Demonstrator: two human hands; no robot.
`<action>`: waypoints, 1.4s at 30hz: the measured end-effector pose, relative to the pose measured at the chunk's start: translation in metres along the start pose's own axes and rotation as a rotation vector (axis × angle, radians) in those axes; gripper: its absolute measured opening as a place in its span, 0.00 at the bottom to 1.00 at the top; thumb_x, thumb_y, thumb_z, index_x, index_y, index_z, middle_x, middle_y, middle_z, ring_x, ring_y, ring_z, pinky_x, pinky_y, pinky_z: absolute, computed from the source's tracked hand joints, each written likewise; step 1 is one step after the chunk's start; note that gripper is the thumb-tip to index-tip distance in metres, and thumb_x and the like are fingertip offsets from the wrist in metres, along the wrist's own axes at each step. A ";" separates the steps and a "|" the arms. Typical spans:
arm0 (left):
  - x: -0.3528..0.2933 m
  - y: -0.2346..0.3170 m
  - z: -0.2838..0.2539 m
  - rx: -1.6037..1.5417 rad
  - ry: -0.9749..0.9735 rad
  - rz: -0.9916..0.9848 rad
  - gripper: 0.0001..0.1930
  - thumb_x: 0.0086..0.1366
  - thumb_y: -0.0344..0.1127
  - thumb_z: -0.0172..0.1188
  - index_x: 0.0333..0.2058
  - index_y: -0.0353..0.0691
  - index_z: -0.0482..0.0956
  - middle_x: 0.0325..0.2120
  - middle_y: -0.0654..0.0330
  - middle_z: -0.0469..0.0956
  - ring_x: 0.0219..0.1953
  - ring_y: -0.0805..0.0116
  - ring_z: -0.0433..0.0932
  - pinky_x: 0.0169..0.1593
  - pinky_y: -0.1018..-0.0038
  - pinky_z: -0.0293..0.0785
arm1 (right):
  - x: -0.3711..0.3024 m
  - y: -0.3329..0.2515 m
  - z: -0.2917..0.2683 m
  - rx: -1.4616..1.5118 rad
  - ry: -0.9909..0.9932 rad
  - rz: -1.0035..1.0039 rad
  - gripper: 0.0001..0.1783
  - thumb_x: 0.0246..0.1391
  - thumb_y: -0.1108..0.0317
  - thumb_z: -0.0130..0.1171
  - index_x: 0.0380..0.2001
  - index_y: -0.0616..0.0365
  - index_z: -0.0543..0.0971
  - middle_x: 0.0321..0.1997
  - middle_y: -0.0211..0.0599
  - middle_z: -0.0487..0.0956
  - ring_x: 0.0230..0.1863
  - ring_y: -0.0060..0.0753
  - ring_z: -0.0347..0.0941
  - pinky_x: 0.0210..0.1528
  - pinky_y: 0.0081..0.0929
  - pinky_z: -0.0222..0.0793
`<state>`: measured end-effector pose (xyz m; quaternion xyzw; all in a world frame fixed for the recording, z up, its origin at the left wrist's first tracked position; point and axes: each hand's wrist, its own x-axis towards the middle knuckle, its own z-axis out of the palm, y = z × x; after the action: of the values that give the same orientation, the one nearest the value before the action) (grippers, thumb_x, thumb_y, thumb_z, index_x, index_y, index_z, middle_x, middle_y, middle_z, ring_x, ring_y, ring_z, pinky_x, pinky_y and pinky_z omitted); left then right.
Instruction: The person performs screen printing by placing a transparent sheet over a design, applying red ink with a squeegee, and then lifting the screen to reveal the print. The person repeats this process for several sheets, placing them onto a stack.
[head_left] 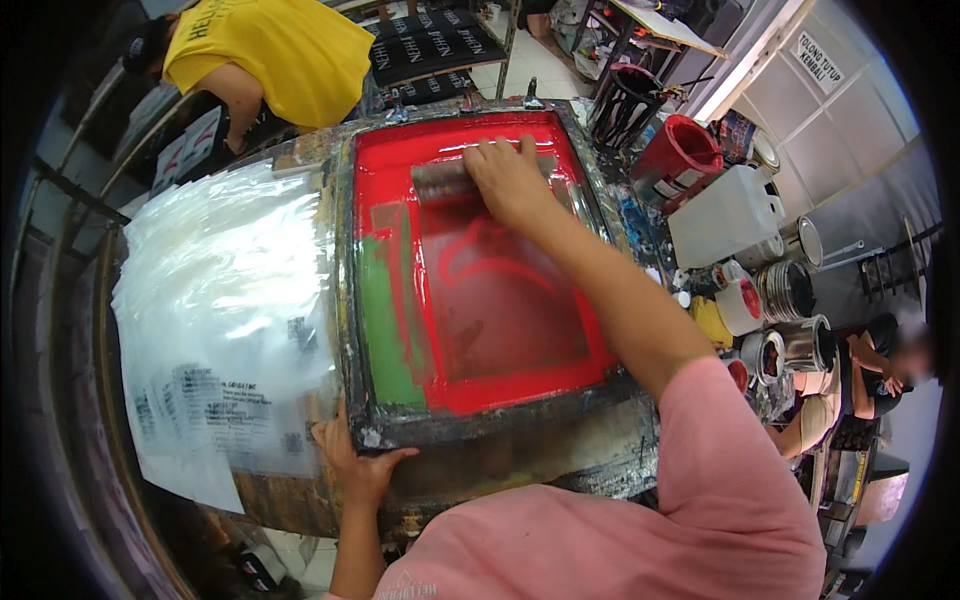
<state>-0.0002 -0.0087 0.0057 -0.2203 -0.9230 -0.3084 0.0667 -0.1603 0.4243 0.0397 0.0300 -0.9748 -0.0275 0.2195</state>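
A screen-printing frame [352, 300] with dark edges lies on the worktable, its mesh coated in wet red ink [480, 398] with a green strip [388, 300] along the left. My right hand [510, 180] reaches to the far part of the screen, fingers bent over a squeegee [440, 182] that touches the mesh. Through the mesh below it, a curved red shape shows. My left hand [355, 465] is at the frame's near left corner, thumb and fingers spread against its edges.
Clear plastic bags [225, 300] overlap in a stack left of the frame. A red ink bucket [680, 160], a white jerrycan [725, 215] and several cans stand at right. A co-worker in a yellow shirt [265, 60] bends at far left; another person [855, 380] is at far right.
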 end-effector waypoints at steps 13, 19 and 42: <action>0.158 0.061 -0.019 -0.849 0.575 0.243 0.46 0.72 0.58 0.63 0.72 0.31 0.53 0.68 0.46 0.65 0.66 0.54 0.70 0.69 0.56 0.66 | -0.055 -0.078 -0.294 0.034 0.290 0.015 0.25 0.66 0.41 0.59 0.38 0.55 0.77 0.36 0.41 0.76 0.44 0.48 0.74 0.55 0.51 0.58; 0.289 0.001 0.086 0.162 0.195 0.290 0.17 0.71 0.46 0.67 0.48 0.40 0.88 0.42 0.46 0.79 0.45 0.44 0.77 0.53 0.51 0.73 | 0.007 -0.050 -0.321 0.118 0.299 0.038 0.36 0.69 0.34 0.54 0.31 0.61 0.81 0.28 0.52 0.79 0.36 0.58 0.78 0.44 0.46 0.67; 0.087 -0.157 -0.131 0.354 0.642 -0.309 0.37 0.73 0.53 0.64 0.65 0.24 0.72 0.51 0.42 0.81 0.56 0.46 0.79 0.65 0.51 0.68 | -0.006 -0.061 -0.316 0.160 0.148 0.102 0.30 0.72 0.41 0.53 0.43 0.63 0.82 0.32 0.53 0.80 0.34 0.57 0.76 0.44 0.41 0.70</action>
<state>-0.1505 -0.1676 0.0485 0.0440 -0.9163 -0.2040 0.3417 -0.0163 0.3512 0.3182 -0.0002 -0.9553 0.0637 0.2887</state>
